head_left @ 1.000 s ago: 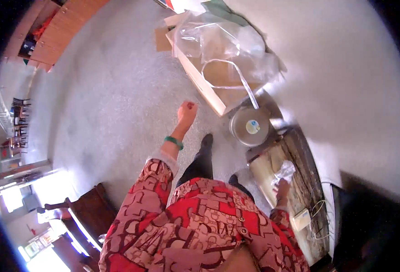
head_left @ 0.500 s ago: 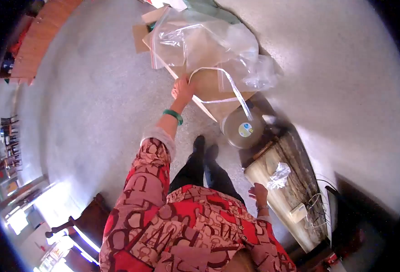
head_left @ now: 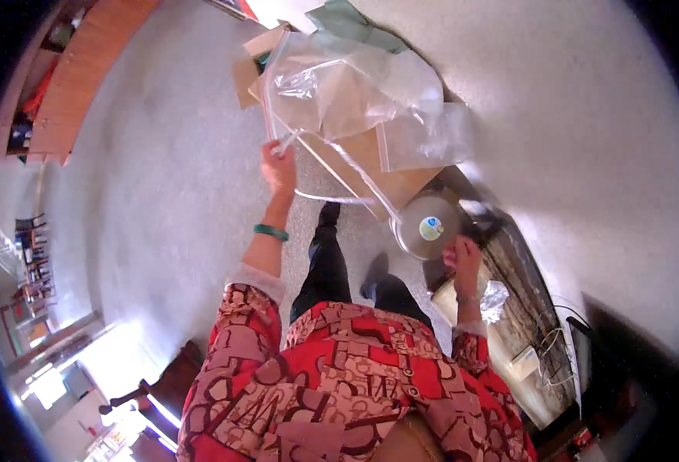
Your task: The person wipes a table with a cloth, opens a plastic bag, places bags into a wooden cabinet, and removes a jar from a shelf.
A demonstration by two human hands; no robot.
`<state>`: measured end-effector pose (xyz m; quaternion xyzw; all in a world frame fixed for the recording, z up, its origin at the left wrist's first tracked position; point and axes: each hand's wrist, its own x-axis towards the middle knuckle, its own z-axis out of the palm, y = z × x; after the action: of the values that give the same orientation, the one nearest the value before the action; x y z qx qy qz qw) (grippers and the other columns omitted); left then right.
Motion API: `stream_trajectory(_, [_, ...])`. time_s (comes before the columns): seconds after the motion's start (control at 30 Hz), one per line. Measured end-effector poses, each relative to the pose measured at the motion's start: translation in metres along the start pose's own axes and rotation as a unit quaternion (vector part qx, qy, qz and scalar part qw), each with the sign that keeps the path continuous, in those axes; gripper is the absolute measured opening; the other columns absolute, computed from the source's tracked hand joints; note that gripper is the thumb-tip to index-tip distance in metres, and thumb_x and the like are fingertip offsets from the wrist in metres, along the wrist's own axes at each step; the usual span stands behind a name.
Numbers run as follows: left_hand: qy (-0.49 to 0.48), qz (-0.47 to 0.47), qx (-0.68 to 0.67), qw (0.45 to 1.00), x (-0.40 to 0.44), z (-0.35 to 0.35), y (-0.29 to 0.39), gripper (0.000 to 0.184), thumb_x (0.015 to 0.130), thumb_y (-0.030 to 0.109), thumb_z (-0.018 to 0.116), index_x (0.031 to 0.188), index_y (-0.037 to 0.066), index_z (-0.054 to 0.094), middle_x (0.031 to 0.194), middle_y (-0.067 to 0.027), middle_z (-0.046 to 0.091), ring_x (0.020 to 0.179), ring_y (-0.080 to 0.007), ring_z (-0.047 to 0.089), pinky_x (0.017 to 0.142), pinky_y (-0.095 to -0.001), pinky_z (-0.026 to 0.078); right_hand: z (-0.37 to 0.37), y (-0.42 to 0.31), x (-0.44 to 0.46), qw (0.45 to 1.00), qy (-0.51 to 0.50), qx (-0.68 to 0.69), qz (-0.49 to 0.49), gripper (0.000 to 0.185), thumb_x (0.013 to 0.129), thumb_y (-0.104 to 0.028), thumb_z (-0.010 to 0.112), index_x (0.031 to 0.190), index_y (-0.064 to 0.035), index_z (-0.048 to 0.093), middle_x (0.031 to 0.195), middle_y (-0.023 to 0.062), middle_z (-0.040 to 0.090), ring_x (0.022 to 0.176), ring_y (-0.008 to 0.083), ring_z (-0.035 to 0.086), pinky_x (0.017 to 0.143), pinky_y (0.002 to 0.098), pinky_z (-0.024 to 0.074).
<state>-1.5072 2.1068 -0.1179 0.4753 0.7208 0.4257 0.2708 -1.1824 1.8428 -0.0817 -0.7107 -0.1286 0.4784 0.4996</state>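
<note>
Inspected in the head view, the only one supplied. Found the left hand (head_left: 279, 171) raised beside the near edge of a flat brown cardboard piece (head_left: 405, 183), fingers closed on one end of a long white plastic-looking cord (head_left: 366, 179). Noted that cord as running in a slack, open loop from the left hand to the edge of a round grey-brown lid (head_left: 415, 218) with a blue-and-green sticker. Could not determine any fastening at that end. Found the right hand (head_left: 464, 258) well apart from the left, just beside the lid, fingers curled; cannot tell about any grip there.

Observed on the cardboard: a large clear plastic bag with a red-lined edge (head_left: 355, 100) and a smaller clear plastic bag (head_left: 424, 138), both spread loose. Recorded on the rough, bark-edged wooden worktop (head_left: 526, 292): a crumpled clear plastic wad (head_left: 495, 300) and a small pale box (head_left: 523, 362).

Judged as done: cord picked up at one end. Judged as outstanding: cord slack, with no knot visible; bags neither folded nor gathered.
</note>
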Motion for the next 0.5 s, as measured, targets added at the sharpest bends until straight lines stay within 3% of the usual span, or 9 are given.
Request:
stream_trajectory(0.1, [0.055, 0.026, 0.089, 0.994, 0.045, 0.002, -0.032, 0.041, 0.071, 0.026, 0.068, 0.102, 0.004, 0.052, 0.067, -0.0078, 0.056, 0.054, -0.0138, 0.049, 0.048, -0.0301, 0.041, 0.065, -0.041, 0.049, 0.991, -0.059, -0.106, -0.057, 0.021, 0.085, -0.025, 0.054, 0.085, -0.0045, 0.059, 0.074, 0.0029, 0.058, 0.06, 0.0097, 0.054, 0.05, 0.0221, 0.0418])
stream_trajectory(0.13, [0.04, 0.03, 0.088, 0.995, 0.056, 0.004, -0.03, 0.041, 0.071, 0.026, 0.068, 0.102, 0.004, 0.052, 0.067, -0.0078, 0.056, 0.054, -0.0138, 0.049, 0.048, -0.0301, 0.041, 0.094, -0.061, 0.054, 0.994, -0.065, -0.071, -0.056, 0.02, 0.084, -0.024, 0.054, 0.082, -0.0049, 0.059, 0.072, 0.003, 0.058, 0.059, 0.0096, 0.053, 0.049, 0.0228, 0.0408])
stream_trajectory(0.2, [-0.13, -0.199, -0.013, 0.971, 0.07, -0.002, -0.017, 0.047, 0.073, 0.032, 0.068, 0.107, 0.004, 0.052, 0.062, -0.0012, 0.049, 0.05, -0.0104, 0.044, 0.04, -0.0252, 0.035, 0.148, -0.084, 0.07, 0.994, -0.072, -0.04, -0.074, 0.018, 0.082, -0.022, 0.054, 0.078, -0.0052, 0.057, 0.068, 0.0035, 0.057, 0.056, 0.0101, 0.051, 0.048, 0.0239, 0.0395])
stream_trajectory(0.27, [-0.171, -0.227, -0.023, 0.959, 0.079, 0.001, -0.014, 0.041, 0.075, 0.031, 0.066, 0.103, 0.004, 0.054, 0.06, 0.0006, 0.046, 0.048, -0.0085, 0.041, 0.037, -0.0237, 0.032, 0.175, -0.076, 0.123, 0.993, -0.066, -0.049, -0.087, 0.016, 0.081, -0.02, 0.053, 0.076, -0.0051, 0.056, 0.066, 0.0039, 0.056, 0.055, 0.0107, 0.051, 0.047, 0.0243, 0.0392])
stream_trajectory(0.3, [-0.208, -0.236, -0.062, 0.947, 0.086, 0.001, -0.023, 0.034, 0.075, 0.029, 0.066, 0.096, 0.004, 0.055, 0.058, 0.001, 0.045, 0.045, -0.0081, 0.04, 0.036, -0.0234, 0.031, 0.184, -0.039, 0.169, 0.965, -0.076, -0.146, -0.202, 0.016, 0.081, -0.02, 0.053, 0.075, -0.0052, 0.055, 0.064, 0.0038, 0.055, 0.055, 0.0105, 0.05, 0.047, 0.0242, 0.0391])
stream_trajectory(0.37, [-0.235, -0.256, -0.116, 0.93, 0.098, 0.003, -0.039, 0.018, 0.078, 0.023, 0.064, 0.077, 0.007, 0.055, 0.053, 0.0037, 0.04, 0.04, -0.0051, 0.033, 0.035, -0.0214, 0.027, 0.209, -0.033, 0.186, 0.918, -0.083, -0.241, -0.303, 0.015, 0.08, -0.019, 0.053, 0.074, -0.0053, 0.054, 0.062, 0.0037, 0.053, 0.054, 0.0103, 0.05, 0.046, 0.0241, 0.039])
stream_trajectory(0.4, [-0.239, -0.258, -0.112, 0.929, 0.103, 0.002, -0.037, 0.018, 0.078, 0.023, 0.064, 0.077, 0.007, 0.055, 0.053, 0.0037, 0.04, 0.04, -0.0051, 0.033, 0.035, -0.0214, 0.027, 0.231, -0.066, 0.174, 0.988, -0.083, -0.058, -0.118, 0.014, 0.08, -0.018, 0.054, 0.075, -0.0052, 0.054, 0.062, 0.0033, 0.052, 0.053, 0.01, 0.049, 0.046, 0.0241, 0.0388])
stream_trajectory(0.43, [-0.248, -0.281, -0.146, 0.915, 0.105, -0.002, -0.032, 0.018, 0.078, 0.022, 0.064, 0.074, 0.008, 0.053, 0.052, 0.0042, 0.038, 0.039, -0.0049, 0.032, 0.035, -0.0215, 0.026, 0.243, -0.083, 0.167, 0.986, -0.078, 0.13, 0.074, 0.013, 0.08, -0.018, 0.054, 0.075, -0.0051, 0.054, 0.061, 0.0028, 0.051, 0.052, 0.0097, 0.048, 0.045, 0.0241, 0.0386])
stream_trajectory(0.5, [-0.25, -0.318, -0.193, 0.894, 0.115, -0.007, -0.026, 0.019, 0.077, 0.019, 0.063, 0.068, 0.011, 0.048, 0.051, 0.0052, 0.035, 0.039, -0.0045, 0.028, 0.035, -0.0214, 0.024, 0.248, -0.078, 0.175, 0.987, -0.051, 0.141, 0.063, 0.013, 0.079, -0.017, 0.055, 0.075, -0.0047, 0.053, 0.06, 0.0024, 0.05, 0.05, 0.0096, 0.047, 0.045, 0.0242, 0.0383])
